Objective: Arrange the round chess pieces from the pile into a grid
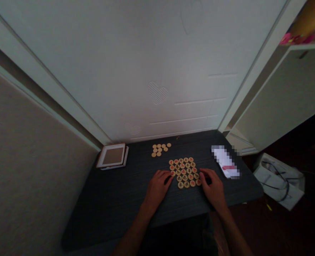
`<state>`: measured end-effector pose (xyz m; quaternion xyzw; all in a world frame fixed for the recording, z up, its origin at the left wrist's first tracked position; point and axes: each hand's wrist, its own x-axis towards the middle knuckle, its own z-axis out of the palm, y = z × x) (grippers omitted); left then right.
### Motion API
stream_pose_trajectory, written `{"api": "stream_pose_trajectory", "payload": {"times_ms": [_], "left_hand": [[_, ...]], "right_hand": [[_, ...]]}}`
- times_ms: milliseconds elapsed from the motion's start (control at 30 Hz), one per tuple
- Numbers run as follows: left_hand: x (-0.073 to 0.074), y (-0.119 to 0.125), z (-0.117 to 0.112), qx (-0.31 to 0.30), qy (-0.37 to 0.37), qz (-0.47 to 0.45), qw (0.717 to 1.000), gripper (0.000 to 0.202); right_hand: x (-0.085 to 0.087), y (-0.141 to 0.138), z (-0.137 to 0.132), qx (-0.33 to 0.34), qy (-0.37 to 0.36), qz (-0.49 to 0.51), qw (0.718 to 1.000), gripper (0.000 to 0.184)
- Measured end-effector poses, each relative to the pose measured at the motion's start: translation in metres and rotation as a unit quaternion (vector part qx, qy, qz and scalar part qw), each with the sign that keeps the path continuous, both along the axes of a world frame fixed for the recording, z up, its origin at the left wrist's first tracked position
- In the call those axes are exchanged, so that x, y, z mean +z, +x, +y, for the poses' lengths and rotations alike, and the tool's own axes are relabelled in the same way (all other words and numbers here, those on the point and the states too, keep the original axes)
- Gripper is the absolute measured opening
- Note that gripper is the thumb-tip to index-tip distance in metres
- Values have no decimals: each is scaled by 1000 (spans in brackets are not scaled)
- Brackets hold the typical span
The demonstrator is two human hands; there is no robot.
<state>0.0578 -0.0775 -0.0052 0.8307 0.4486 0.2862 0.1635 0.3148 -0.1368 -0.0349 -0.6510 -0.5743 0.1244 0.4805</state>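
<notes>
Round wooden Chinese chess pieces (182, 171) with red and black characters lie in a near-square block of rows on the dark table. My left hand (157, 186) is at the block's left edge, its thumb and index finger closed at a Chinese chess piece (173, 173) there. At the right edge is my right hand (213, 185), fingers curved and thumb apart from the index finger, with nothing visible between them. Its thumb is close to the lower right piece (198, 182); whether they touch I cannot tell. Behind the block sits a looser group of plain-looking pieces (159, 150).
On the dark table (114, 199), a framed box lid or tray (111, 145) lies at the back left. A blurred white object (225, 161), perhaps a phone, is at the right. A white panelled wall rises behind. A white box (280, 181) with cables stands right of the table.
</notes>
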Motion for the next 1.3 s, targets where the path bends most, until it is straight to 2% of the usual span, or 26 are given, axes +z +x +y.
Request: {"api": "stream_pose_trajectory", "payload": {"times_ms": [233, 367, 467, 600, 733, 833, 1033, 1300], "left_hand": [[4, 0, -1, 3, -1, 4, 1000, 15], [12, -6, 5, 30, 14, 12, 999, 18], [19, -10, 23, 45, 41, 31, 998, 22], [26, -5, 65, 36, 76, 80, 993, 32], [22, 12, 109, -3, 79, 161, 984, 37], [17, 23, 131, -8, 74, 174, 982, 35], [9, 30, 150, -24, 68, 177, 981, 37], [9, 22, 152, -48, 72, 164, 983, 38]], "right_hand": [[2, -1, 0, -4, -6, -1, 1000, 25], [3, -2, 0, -10, -4, -3, 1000, 25], [3, -2, 0, -11, -1, -5, 1000, 25], [3, -1, 1, -9, 9, -7, 1000, 26], [4, -1, 1, -8, 13, -4, 1000, 26], [5, -2, 1, -4, 10, 1, 1000, 25], [9, -3, 1, -2, 14, -1, 1000, 25], [9, -2, 1, 0, 13, 1, 1000, 26]]}}
